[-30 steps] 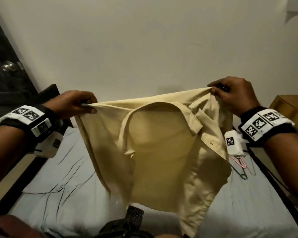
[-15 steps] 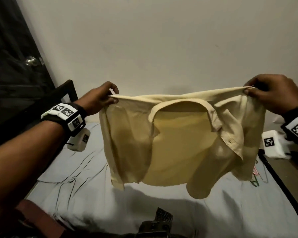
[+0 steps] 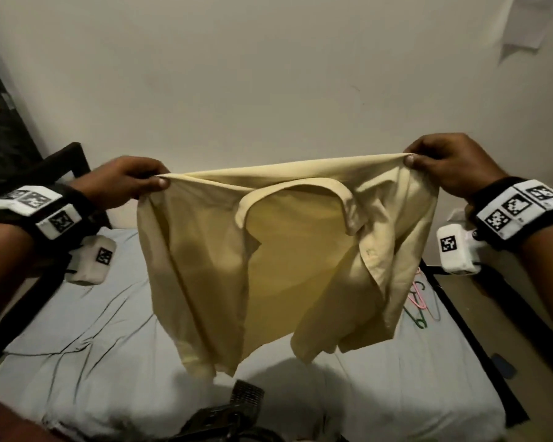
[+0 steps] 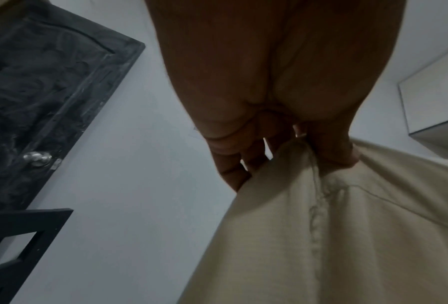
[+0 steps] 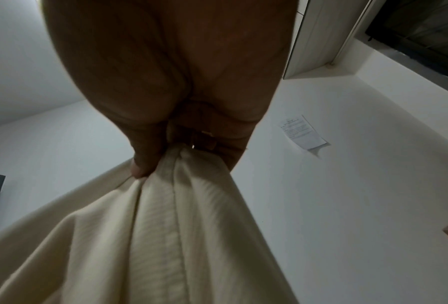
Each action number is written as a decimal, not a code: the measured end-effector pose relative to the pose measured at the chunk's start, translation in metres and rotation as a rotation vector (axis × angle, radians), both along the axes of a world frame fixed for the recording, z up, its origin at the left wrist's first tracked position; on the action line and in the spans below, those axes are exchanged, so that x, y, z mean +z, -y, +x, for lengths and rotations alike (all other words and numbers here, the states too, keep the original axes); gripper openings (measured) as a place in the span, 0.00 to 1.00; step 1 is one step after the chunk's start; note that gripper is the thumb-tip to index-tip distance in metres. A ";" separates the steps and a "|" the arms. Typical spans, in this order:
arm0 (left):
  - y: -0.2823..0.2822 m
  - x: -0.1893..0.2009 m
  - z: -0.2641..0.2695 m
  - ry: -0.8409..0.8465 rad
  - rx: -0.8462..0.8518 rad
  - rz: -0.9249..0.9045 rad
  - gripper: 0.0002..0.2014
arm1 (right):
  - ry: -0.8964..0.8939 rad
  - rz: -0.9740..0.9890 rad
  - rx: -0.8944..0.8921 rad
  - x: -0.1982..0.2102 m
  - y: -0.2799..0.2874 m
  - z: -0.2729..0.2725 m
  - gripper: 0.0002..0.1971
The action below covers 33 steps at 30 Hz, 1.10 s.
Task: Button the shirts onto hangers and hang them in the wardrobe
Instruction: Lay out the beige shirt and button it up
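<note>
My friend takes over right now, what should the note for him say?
Left hand pinches one shoulder of the yellow shirt; right hand pinches the other. The shirt hangs spread above the bed, front open. Hangers lie on the bed by the right edge.
Done: shirt lifted and spread.
Left: put it on a hanger, button it, hang it in the wardrobe, which is not in view.
</note>
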State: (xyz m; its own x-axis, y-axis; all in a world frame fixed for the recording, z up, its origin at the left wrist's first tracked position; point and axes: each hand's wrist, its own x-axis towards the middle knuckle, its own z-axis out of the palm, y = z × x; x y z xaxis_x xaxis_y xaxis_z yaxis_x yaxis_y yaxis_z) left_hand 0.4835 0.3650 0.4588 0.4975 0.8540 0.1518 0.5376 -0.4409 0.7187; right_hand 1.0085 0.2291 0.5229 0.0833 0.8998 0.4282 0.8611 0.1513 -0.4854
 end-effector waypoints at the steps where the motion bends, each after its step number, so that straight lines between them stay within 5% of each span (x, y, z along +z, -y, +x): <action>1: -0.002 0.000 -0.001 0.042 0.001 -0.061 0.05 | 0.011 -0.023 0.012 0.003 0.002 -0.001 0.04; 2: -0.003 0.000 -0.004 0.069 0.002 -0.113 0.05 | 0.019 -0.051 0.023 0.004 0.002 -0.003 0.05; 5: -0.009 -0.004 -0.009 0.108 0.007 -0.112 0.29 | 0.014 -0.136 0.043 0.008 0.004 -0.005 0.09; 10: -0.016 -0.002 -0.015 0.175 -0.040 -0.015 0.23 | -0.096 -0.212 0.096 0.014 0.016 -0.009 0.09; 14: -0.012 0.007 -0.021 0.025 -0.139 0.006 0.30 | -0.104 -0.221 0.115 0.015 0.021 -0.005 0.09; 18: 0.000 0.016 -0.023 -0.075 -0.119 0.082 0.20 | -0.072 -0.110 0.143 0.015 0.019 0.009 0.08; 22: 0.012 0.023 -0.009 0.013 -0.068 -0.050 0.37 | -0.177 -0.011 0.114 0.015 0.019 0.018 0.20; 29: 0.011 0.026 -0.006 0.315 -0.007 -0.236 0.27 | -0.283 -0.022 0.092 0.012 0.018 0.020 0.34; 31: 0.013 0.028 -0.007 0.332 -0.009 -0.238 0.24 | -0.271 -0.031 0.088 0.012 0.018 0.017 0.29; 33: 0.012 0.030 -0.007 0.334 0.023 -0.191 0.16 | -0.273 -0.018 0.067 0.014 0.020 0.011 0.13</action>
